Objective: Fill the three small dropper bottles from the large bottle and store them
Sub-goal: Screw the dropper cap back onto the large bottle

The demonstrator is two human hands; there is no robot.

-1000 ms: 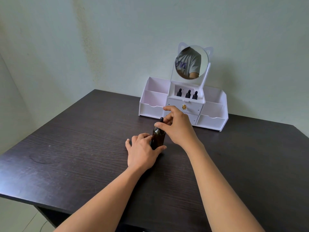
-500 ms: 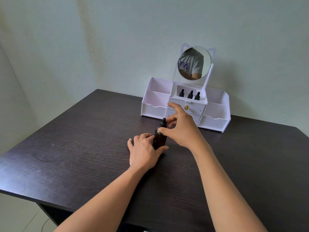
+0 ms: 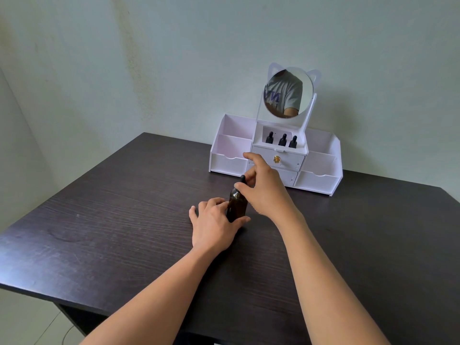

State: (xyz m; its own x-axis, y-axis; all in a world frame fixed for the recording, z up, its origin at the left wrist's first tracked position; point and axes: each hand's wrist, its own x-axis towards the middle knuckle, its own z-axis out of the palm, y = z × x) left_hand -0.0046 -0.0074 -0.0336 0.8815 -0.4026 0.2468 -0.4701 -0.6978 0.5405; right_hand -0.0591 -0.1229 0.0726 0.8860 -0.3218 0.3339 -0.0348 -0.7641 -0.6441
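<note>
The large amber bottle (image 3: 237,205) with a black dropper cap stands upright on the dark table (image 3: 124,220), near the middle. My left hand (image 3: 214,226) grips its body low down, thumb on the right side. My right hand (image 3: 263,188) pinches the cap and neck at the top, index finger raised. Three small dropper bottles (image 3: 282,140) with black caps stand in a row in the top middle compartment of the white organizer (image 3: 230,160) at the back.
The organizer has open side bins, two drawers with a gold knob (image 3: 276,159) and a round cat-ear mirror (image 3: 286,93). It stands against the pale wall. The table's front and left edges are near.
The view shifted slightly. My right hand stays at the bottle's cap, fingers turned a little; my left hand keeps holding the bottle in the same spot.
</note>
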